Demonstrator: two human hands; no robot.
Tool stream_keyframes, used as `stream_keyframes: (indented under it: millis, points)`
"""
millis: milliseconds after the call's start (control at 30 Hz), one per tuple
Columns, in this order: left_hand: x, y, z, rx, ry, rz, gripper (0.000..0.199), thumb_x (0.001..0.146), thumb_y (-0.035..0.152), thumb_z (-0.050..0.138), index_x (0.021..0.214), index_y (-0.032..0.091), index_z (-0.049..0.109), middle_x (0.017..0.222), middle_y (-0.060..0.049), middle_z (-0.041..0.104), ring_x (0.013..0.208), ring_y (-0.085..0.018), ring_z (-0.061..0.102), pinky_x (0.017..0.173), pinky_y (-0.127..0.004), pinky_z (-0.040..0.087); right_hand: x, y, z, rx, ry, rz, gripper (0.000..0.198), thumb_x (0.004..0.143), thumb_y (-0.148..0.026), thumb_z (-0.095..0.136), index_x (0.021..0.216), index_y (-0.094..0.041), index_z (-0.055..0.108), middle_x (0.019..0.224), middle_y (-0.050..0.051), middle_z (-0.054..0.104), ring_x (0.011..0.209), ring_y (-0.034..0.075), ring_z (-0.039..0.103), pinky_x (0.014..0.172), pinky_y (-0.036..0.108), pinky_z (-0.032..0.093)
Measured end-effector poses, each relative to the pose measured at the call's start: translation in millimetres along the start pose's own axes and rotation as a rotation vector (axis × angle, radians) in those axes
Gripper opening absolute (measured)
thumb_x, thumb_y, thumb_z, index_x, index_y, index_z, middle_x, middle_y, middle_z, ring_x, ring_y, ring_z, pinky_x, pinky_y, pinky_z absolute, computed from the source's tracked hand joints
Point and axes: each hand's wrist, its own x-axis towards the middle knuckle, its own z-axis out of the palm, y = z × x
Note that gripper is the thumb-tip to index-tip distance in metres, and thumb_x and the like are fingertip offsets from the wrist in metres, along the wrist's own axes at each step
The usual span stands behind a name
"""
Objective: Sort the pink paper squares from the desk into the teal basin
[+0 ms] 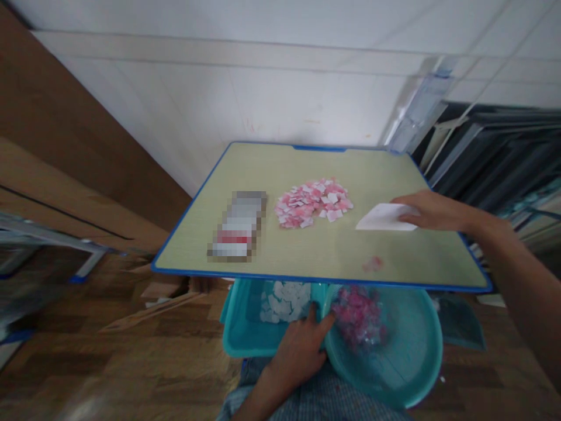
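A white card (380, 217) is pinched in my right hand (423, 210) over the right side of the folding table (263, 251). To its left lies a loose pile of small pink and white paper pieces (309, 202). A small pinkish smudge or scrap (373, 264) is near the table's front edge, too blurred to name. Below the table, my left hand (307, 339) rests at the adjoining rims of two teal basins, its fingers apart. The rectangular basin (245, 348) contains white pieces (284, 301); in the round basin (412, 345) lies a pink bundle in clear plastic (359, 318).
A pixelated, phone-like rectangular object (239, 225) lies on the table's left. Behind stands a white wall (280, 99). Dark flat panels (504, 146) lean at the right beside a clear plastic bottle (421, 108). Large cardboard (87, 158) stands at the left.
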Motion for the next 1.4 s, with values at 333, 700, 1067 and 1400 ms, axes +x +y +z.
stream_keyframes:
  millis: [333, 700, 1067, 1400]
  points:
    - [-1, 1, -3, -0.003, -0.032, -0.009, 0.07, 0.076, 0.019, 0.049, 0.142, 0.032, 0.028, 0.146, -0.015, 0.03, 0.103, -0.031, 0.058, 0.087, -0.045, 0.043, 28, -23, 7, 0.169, -0.167, -0.073, 0.027, 0.07, -0.033, 0.058, 0.086, -0.015, 0.069, 0.083, 0.006, 0.071, 0.073, 0.021, 0.064, 0.063, 0.028, 0.046]
    - [0, 1, -2, -0.001, -0.033, -0.015, 0.07, 0.076, 0.018, 0.049, 0.142, 0.031, 0.028, 0.145, -0.014, 0.03, 0.103, -0.031, 0.058, 0.089, -0.045, 0.043, -2, -20, 30, 0.384, -0.329, -0.046, 0.029, 0.068, -0.036, 0.062, 0.088, -0.017, 0.07, 0.084, 0.001, 0.072, 0.078, 0.024, 0.065, 0.064, 0.03, 0.049]
    - [2, -2, 3, 0.017, 0.0, -0.007, 0.071, 0.076, 0.018, 0.05, 0.142, 0.032, 0.027, 0.145, -0.015, 0.03, 0.105, -0.03, 0.058, 0.089, -0.043, 0.043, -33, -33, 39, 0.226, -0.111, -0.002, 0.032, 0.077, -0.038, 0.057, 0.101, -0.019, 0.067, 0.094, 0.005, 0.071, 0.085, 0.024, 0.065, 0.075, 0.035, 0.047]
    - [2, -4, 6, 0.0, 0.016, -0.002, 0.075, 0.071, 0.015, 0.048, 0.142, 0.031, 0.03, 0.145, -0.017, 0.03, 0.103, -0.031, 0.059, 0.086, -0.045, 0.044, -37, -36, 24, -0.01, -0.046, -0.043, 0.031, 0.088, -0.032, 0.043, 0.111, -0.023, 0.062, 0.093, 0.004, 0.07, 0.087, 0.021, 0.064, 0.076, 0.031, 0.045]
